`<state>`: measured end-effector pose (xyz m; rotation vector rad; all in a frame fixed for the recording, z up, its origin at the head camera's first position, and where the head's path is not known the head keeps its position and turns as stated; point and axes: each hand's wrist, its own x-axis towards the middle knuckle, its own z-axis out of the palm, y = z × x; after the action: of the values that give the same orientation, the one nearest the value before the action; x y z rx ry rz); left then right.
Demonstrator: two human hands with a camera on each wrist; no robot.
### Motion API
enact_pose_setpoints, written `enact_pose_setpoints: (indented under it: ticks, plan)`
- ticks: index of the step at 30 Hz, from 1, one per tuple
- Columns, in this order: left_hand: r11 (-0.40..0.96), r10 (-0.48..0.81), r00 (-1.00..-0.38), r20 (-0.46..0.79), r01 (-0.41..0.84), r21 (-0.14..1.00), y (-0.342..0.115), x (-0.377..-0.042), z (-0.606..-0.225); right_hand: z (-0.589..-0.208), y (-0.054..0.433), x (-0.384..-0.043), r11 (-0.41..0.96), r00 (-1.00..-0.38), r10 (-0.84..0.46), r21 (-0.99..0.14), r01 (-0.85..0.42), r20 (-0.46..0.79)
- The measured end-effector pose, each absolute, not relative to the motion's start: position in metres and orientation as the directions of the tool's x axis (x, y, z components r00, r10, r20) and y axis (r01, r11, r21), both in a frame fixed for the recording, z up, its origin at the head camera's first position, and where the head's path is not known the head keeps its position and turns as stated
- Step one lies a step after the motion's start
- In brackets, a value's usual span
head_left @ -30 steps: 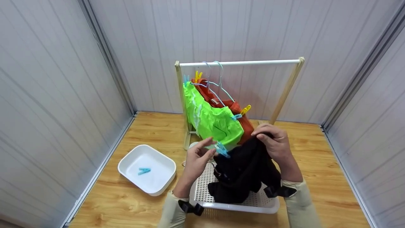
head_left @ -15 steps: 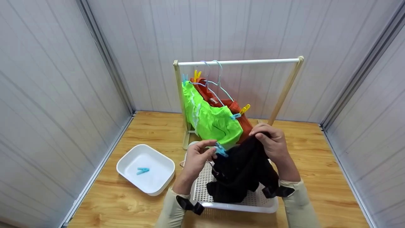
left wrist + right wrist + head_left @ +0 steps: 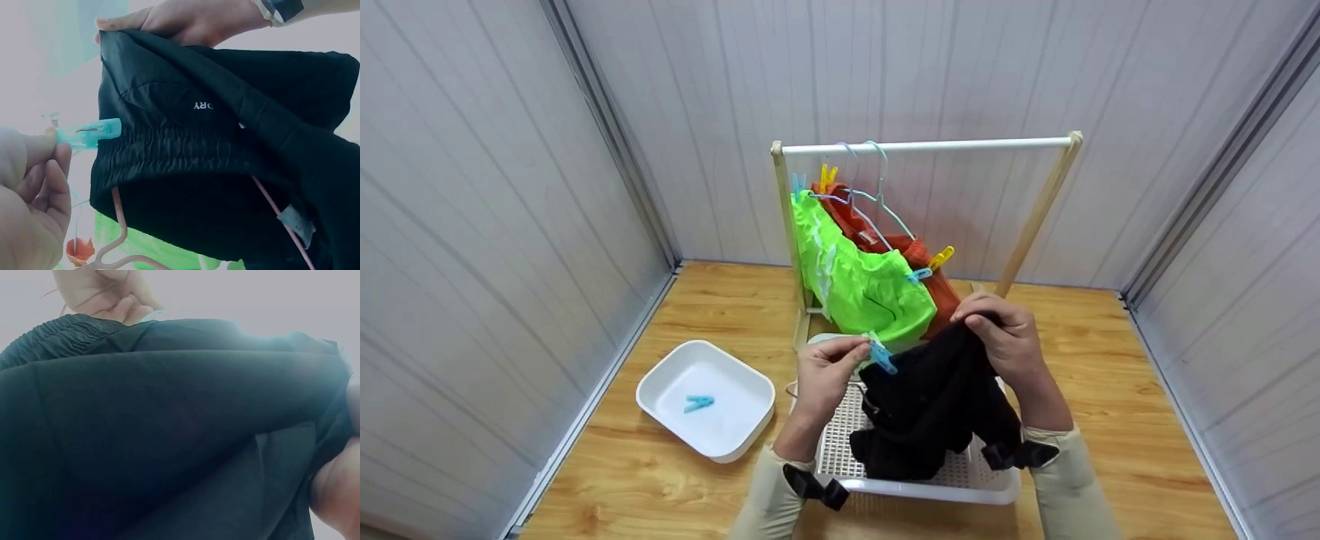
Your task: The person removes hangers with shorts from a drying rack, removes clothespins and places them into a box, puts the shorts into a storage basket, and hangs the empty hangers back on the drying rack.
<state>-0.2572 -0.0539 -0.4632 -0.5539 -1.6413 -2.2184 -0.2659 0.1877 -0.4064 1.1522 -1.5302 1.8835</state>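
Between thumb and forefinger, my left hand (image 3: pixel 826 375) pinches the handle end of a light blue clothespin (image 3: pixel 93 133). The far end of that clothespin lies over the gathered waistband edge of black shorts (image 3: pixel 169 112). A pink hanger (image 3: pixel 120 225) runs into the waist opening, partly hidden by the cloth. My right hand (image 3: pixel 1011 337) grips another edge of the shorts at the right, holding them up over a white basket (image 3: pixel 919 489). The lower part of the shorts hangs into the basket. White letters show on the fabric in the left wrist view.
Behind the hands stands a rack with a white rail (image 3: pixel 960 145). Green shorts (image 3: pixel 859 289) and an orange-red garment (image 3: pixel 941 296) hang from it on clipped hangers. At the left, a white tub (image 3: pixel 739 435) holds another blue clothespin (image 3: pixel 699 403). Panelled walls surround the floor.
The thumb and fingers of my left hand, spread apart earlier, have come together on the clothespin's end. The clothespin has turned slightly. My right hand keeps its grip, almost still.
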Motion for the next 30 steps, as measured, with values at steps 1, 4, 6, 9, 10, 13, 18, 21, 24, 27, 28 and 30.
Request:
enact_pose_setpoints:
  ticks: [1, 4, 6, 9, 10, 13, 18, 21, 24, 27, 28, 30]
  plan:
    - [-0.281, -0.040, -0.867, 0.496, 0.486, 0.827, -0.055, -0.257, -0.462, -0.406, 0.187, -0.266, -0.277, -0.555, -0.149, -0.573, -0.771, 0.819]
    - [-0.269, -0.059, -0.858, 0.510, 0.506, 0.820, -0.058, -0.256, -0.457, -0.407, 0.187, -0.264, -0.260, -0.572, -0.120, -0.581, -0.771, 0.812]
    - [-0.258, -0.072, -0.853, 0.517, 0.516, 0.817, -0.062, -0.255, -0.454, -0.408, 0.187, -0.264, -0.249, -0.576, -0.107, -0.583, -0.774, 0.810]
    - [-0.243, -0.093, -0.851, 0.517, 0.523, 0.817, -0.070, -0.255, -0.449, -0.410, 0.188, -0.263, -0.241, -0.580, -0.096, -0.584, -0.775, 0.809]
    - [-0.239, -0.102, -0.851, 0.515, 0.523, 0.818, -0.073, -0.256, -0.448, -0.410, 0.188, -0.263, -0.240, -0.581, -0.093, -0.585, -0.775, 0.808]
    - [-0.220, -0.140, -0.850, 0.507, 0.526, 0.821, -0.083, -0.258, -0.447, -0.410, 0.190, -0.261, -0.229, -0.591, -0.083, -0.592, -0.772, 0.802]
    - [-0.173, -0.219, -0.844, 0.489, 0.527, 0.832, -0.107, -0.261, -0.449, -0.414, 0.193, -0.258, -0.250, -0.618, -0.051, -0.609, -0.752, 0.784]
    - [-0.119, -0.275, -0.835, 0.477, 0.522, 0.845, -0.126, -0.265, -0.454, -0.416, 0.196, -0.256, -0.283, -0.641, -0.028, -0.621, -0.731, 0.767]
    - [-0.056, -0.328, -0.822, 0.465, 0.509, 0.859, -0.148, -0.271, -0.462, -0.418, 0.199, -0.254, -0.302, -0.654, -0.010, -0.626, -0.719, 0.756]
    - [0.005, -0.372, -0.815, 0.444, 0.476, 0.879, -0.171, -0.279, -0.473, -0.419, 0.202, -0.253, -0.292, -0.660, 0.005, -0.630, -0.720, 0.751]
    - [0.026, -0.387, -0.815, 0.431, 0.457, 0.889, -0.178, -0.282, -0.477, -0.419, 0.202, -0.253, -0.286, -0.661, 0.010, -0.631, -0.721, 0.750]
    - [0.069, -0.407, -0.818, 0.405, 0.415, 0.907, -0.193, -0.290, -0.487, -0.419, 0.204, -0.253, -0.279, -0.667, 0.020, -0.636, -0.719, 0.745]
